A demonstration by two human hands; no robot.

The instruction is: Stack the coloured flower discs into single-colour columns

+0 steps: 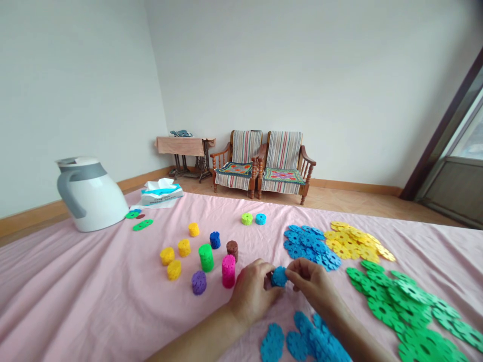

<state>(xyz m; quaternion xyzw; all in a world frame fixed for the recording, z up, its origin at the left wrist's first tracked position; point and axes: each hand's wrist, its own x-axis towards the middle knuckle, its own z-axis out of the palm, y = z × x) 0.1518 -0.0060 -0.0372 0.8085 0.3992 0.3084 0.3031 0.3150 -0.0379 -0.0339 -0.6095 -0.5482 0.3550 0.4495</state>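
Observation:
My left hand (252, 291) and my right hand (312, 282) meet over the pink tablecloth (75, 296), both pinched on a small stack of blue snowflake discs (279, 276) held between them. Just left of my hands stand short stacks of discs: a pink one (228, 271), a purple one (198, 282), a green one (206, 257) and a brown one (232, 248). Loose blue discs (298, 342) lie below my hands near the table's front.
Piles of loose discs lie right: blue (309, 246), yellow (356, 241), green (403, 301). Several yellow stacks (174, 259) stand left. A white kettle (90, 193) and a tissue pack (161, 192) sit far left. Two wooden armchairs (264, 166) stand behind the table.

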